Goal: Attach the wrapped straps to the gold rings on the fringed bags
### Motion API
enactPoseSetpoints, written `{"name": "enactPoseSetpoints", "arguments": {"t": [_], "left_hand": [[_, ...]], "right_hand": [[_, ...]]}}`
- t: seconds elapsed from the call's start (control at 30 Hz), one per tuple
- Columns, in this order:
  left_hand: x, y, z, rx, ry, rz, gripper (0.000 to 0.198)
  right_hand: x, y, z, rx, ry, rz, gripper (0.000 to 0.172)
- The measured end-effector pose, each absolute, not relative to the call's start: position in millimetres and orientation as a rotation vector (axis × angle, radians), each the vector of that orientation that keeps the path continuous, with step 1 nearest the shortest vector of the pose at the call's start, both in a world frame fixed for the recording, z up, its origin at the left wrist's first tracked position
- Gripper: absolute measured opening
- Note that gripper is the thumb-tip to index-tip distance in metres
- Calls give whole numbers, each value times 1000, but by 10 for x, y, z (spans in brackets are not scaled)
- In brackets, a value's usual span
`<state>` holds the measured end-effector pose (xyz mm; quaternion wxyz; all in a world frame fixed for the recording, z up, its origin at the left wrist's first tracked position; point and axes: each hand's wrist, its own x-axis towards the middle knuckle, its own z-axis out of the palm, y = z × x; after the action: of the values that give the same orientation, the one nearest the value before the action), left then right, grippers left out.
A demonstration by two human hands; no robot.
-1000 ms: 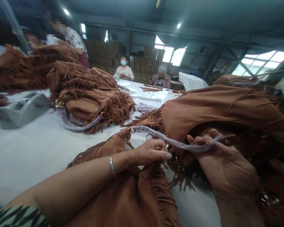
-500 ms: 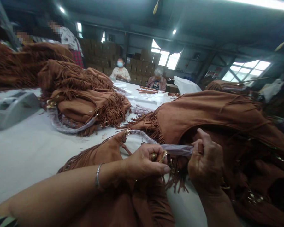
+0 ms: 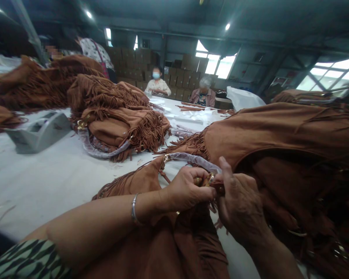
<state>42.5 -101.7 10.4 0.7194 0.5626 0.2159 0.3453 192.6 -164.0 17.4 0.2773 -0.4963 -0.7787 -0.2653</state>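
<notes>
A brown fringed handbag [image 3: 142,182] lies in front of me, its lower part close to my body. My left hand [image 3: 186,188] pinches a gold metal ring [image 3: 211,179] at the bag's near side. Meeting it there, my right hand [image 3: 241,203] is closed on the brown end of the handle [image 3: 193,158], with the index finger pointing up. Clear plastic wraps this handle, and its far end joins another gold ring [image 3: 166,158]. The fingers partly hide the handle's end, so I cannot tell whether it passes through the ring.
Brown fringed bags are heaped to the right [image 3: 279,128] and at the left [image 3: 110,128]. A grey tape dispenser [image 3: 40,133] stands on the white table [image 3: 46,182]. Several people are across the table, with stacked cartons [image 3: 130,62] behind. A white plastic bag [image 3: 244,99] sits at the back.
My right hand has moved left, bringing the handle's end to the gold ring in my left hand. The stretched section of handle has slackened into a curve. The whole view has shifted slightly.
</notes>
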Motion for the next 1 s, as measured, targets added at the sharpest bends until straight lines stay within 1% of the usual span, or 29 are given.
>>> {"name": "enactPoseSetpoints", "arguments": {"t": [0.03,0.1,0.13,0.23,0.3,0.4,0.47,0.53,0.63,0.7,0.8,0.9,1.0], "left_hand": [[420,-1002,107,1289,499,774,22],[412,-987,120,1392,525,796,18],[411,-987,125,1448,520,801,17],[409,-1009,127,1560,499,805,21],[399,-1034,126,1625,537,808,27],[365,-1076,134,1864,607,847,35],[342,-1099,135,2068,612,910,35],[333,-1112,116,2229,600,972,33],[348,-1108,47,2384,597,1072,30],[366,-1096,-4,2457,601,1156,29],[383,-1086,-50,2502,581,1233,28],[389,-1095,-57,2524,537,1222,27],[398,-1109,-62,2586,571,1139,25]], "right_hand": [[1960,-1661,211,-1340,-2142,-557,50],[2030,-1702,289,-1367,-2224,-164,24],[2060,-1720,323,-1381,-2221,49,17],[2131,-1753,379,-1414,-2027,597,25],[2180,-1764,386,-1406,-1806,814,25],[2286,-1786,379,-1300,-1456,939,29],[2360,-1807,364,-1235,-1350,962,33],[2409,-1828,335,-1247,-1346,1033,32],[2415,-1851,289,-1316,-1353,1228,29],[2387,-1860,283,-1309,-1355,1317,32],[2345,-1864,318,-1284,-1428,1337,37],[2327,-1858,351,-1301,-1539,1360,41],[2319,-1845,347,-1315,-1611,1398,40]]}}
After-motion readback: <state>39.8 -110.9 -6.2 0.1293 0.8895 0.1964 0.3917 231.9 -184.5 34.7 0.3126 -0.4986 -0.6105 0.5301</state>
